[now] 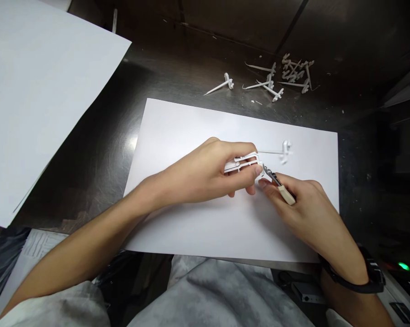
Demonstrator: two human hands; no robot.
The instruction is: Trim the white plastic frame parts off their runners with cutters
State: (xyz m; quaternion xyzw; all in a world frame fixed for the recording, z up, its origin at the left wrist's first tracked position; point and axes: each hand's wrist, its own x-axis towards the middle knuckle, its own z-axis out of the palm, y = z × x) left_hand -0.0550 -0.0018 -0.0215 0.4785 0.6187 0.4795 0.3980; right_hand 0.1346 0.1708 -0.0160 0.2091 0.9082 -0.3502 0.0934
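Observation:
A white plastic frame-like part (247, 162) is pinched between the thumb and fingers of my left hand (222, 170), over the white sheet of paper (191, 227). My right hand (300, 204) is closed round small nippers (286, 194) with a cream handle. Their metal jaws reach the right end of the part, beside my left thumb tip; whether the jaws are closed I cannot tell. Just beyond my left fingers is a blurred white sprue piece (285, 152) with a thin stem. My left fingers partly cover the plastic part.
Several white sprue offcuts (295, 75) lie scattered on the dark metal table (177, 59) behind the paper, with tiny scraps around them. Large white sheets (48, 91) cover the left side. A green light (403, 266) glows on equipment at the lower right.

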